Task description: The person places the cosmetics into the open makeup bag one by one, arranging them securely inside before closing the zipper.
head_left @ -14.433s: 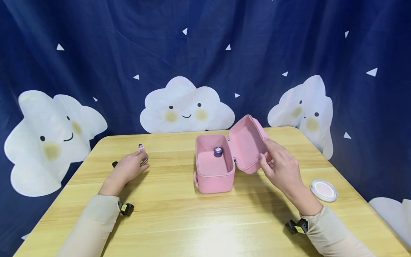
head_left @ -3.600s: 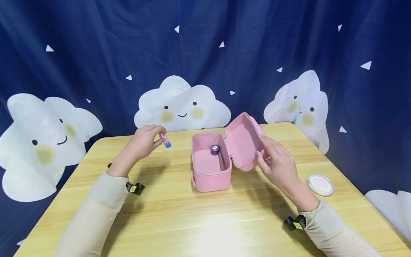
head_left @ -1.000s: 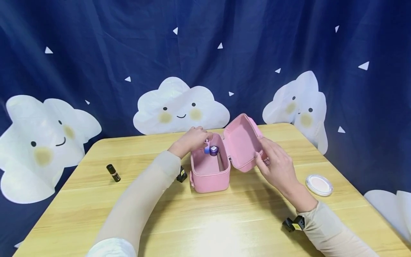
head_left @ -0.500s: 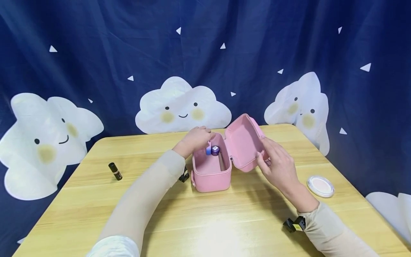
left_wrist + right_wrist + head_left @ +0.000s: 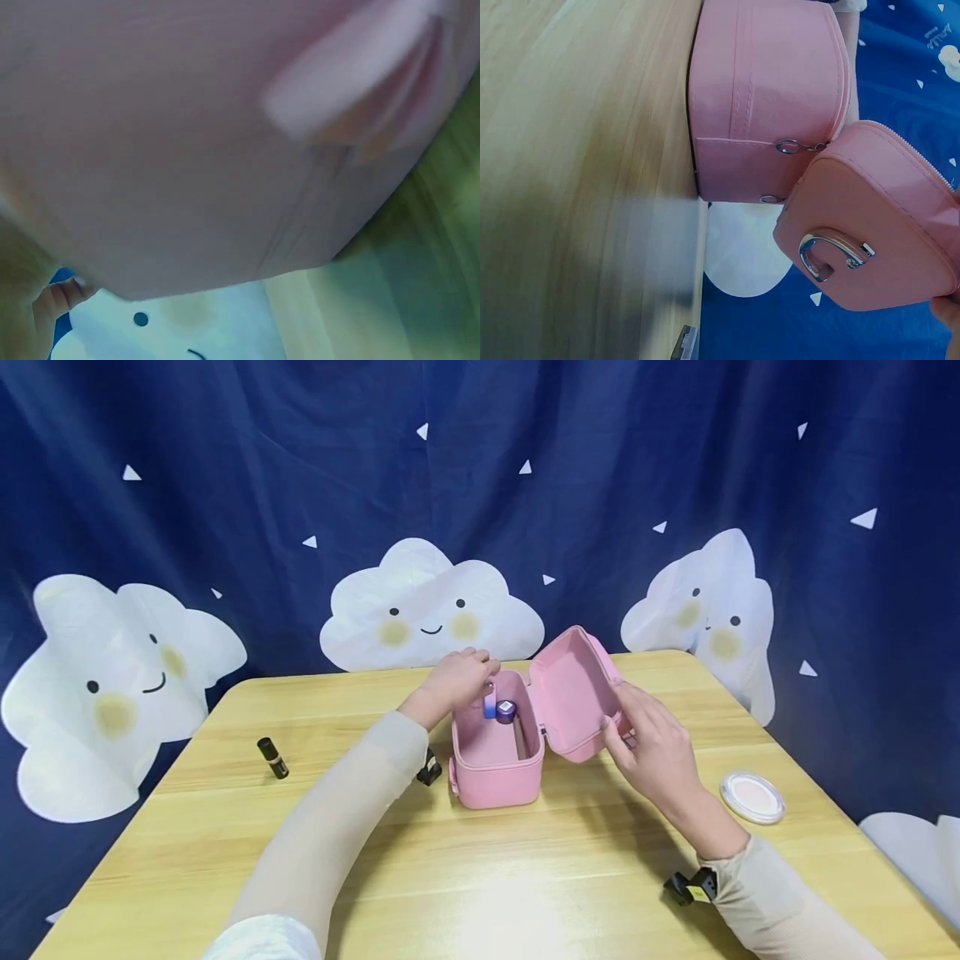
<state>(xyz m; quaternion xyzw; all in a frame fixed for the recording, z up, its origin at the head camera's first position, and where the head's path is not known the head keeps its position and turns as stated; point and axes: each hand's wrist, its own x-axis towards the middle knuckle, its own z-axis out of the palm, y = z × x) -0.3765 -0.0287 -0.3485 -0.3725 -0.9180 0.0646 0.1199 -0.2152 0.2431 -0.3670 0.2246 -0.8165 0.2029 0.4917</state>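
Left hand (image 5: 456, 678) pinches a pink-and-blue tube (image 5: 490, 705) inside the pink case (image 5: 498, 788), beside a purple jar (image 5: 506, 711) and brown stick (image 5: 521, 740); right hand (image 5: 658, 753) grips the edge of the raised lid (image 5: 573, 695). The case stands toward the tabletop's (image 5: 405, 877) far edge, a black tube (image 5: 273, 758) lies near its left edge, a round compact (image 5: 753, 797) near its right

Recorded on the pink case (image 5: 498, 787): smooth, leather-like covering of low sheen, with stitched seams, a toothed zip (image 5: 921, 156) and 1 polished, chrome-like C-shaped fitting (image 5: 840, 241). Found smooth, wood-grained and glossy under glare on the table (image 5: 420, 868); clear, shiny and plastic-looking at the rim of the round compact (image 5: 753, 798). Noted as matt, creased cloth on the dark blue curtain (image 5: 480, 443), likewise matt, soft-looking fabric on the beige sleeves (image 5: 330, 814).
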